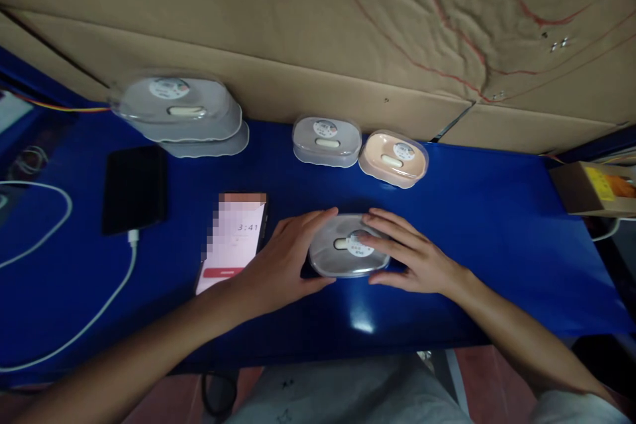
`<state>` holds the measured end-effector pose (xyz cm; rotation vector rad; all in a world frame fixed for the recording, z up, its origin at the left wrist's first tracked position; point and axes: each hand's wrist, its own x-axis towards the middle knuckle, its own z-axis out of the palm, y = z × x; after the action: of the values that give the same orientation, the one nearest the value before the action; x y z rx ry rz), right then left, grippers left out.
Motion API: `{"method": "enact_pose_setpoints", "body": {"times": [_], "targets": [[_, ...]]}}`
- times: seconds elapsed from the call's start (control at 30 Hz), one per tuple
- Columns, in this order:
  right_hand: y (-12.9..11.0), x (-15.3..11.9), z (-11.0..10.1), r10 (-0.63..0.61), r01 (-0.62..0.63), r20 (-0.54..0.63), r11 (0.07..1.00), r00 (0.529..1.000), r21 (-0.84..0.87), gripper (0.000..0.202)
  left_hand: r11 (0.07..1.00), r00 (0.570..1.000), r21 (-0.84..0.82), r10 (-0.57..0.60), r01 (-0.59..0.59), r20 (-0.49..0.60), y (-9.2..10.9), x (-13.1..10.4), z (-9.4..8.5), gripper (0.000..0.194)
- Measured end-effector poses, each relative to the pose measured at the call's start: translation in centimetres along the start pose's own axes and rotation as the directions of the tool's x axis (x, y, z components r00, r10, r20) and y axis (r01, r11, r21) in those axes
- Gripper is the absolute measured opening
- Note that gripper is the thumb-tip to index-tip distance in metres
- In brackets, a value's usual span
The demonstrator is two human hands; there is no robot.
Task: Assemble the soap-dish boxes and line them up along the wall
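A grey oval container [325, 255] with a clear lid and a round white label lies on the blue table [477, 212], close to its front edge. My left hand [293, 252] grips its left end, thumb at the near side and fingers at the far side. Around the right end my right hand [415, 252] is curved, with one fingertip on the label and the thumb at the near rim. Behind stand a smaller grey container [326, 142] and a peach one [392, 160], both with clear lids and labels.
Stacked grey containers [199, 126] stand at the back left. A lit phone [233, 232] lies beside my left forearm; farther left is a black device [134, 189] with a white cable [112, 301]. Brown cardboard [248, 26] lines the back. A small box [591, 189] sits at right.
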<state>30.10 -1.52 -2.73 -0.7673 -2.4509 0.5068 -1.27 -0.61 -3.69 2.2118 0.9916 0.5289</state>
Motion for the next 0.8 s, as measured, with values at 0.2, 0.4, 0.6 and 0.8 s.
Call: {"method": "enact_pose_setpoints", "body": {"times": [0.2, 0.4, 0.6, 0.8], "targets": [[1.1, 0.0, -0.6, 0.193, -0.158, -0.133, 0.96, 0.972, 0.233, 0.054, 0.995, 0.998, -0.094, -0.034, 0.039, 0.061, 0.1, -0.4, -0.3, 0.116], [2.7, 0.0, 0.3, 0.309, -0.315, -0.197, 0.949, 0.931, -0.002, 0.047, 0.99, 0.985, -0.116, -0.057, 0.077, 0.163, 0.2, -0.5, -1.2, 0.12], [1.4, -0.2, 0.1, 0.254, -0.275, -0.149, 0.95, 0.956, -0.145, 0.045, 0.985, 0.984, -0.147, -0.065, 0.089, 0.164, 0.2, -0.3, -1.5, 0.118], [-1.5, 0.2, -0.4, 0.016, 0.002, 0.104, 0.985, 0.994, -0.173, 0.063, 0.981, 0.994, -0.181, -0.058, 0.074, 0.089, 0.1, -0.1, -1.7, 0.111]]}}
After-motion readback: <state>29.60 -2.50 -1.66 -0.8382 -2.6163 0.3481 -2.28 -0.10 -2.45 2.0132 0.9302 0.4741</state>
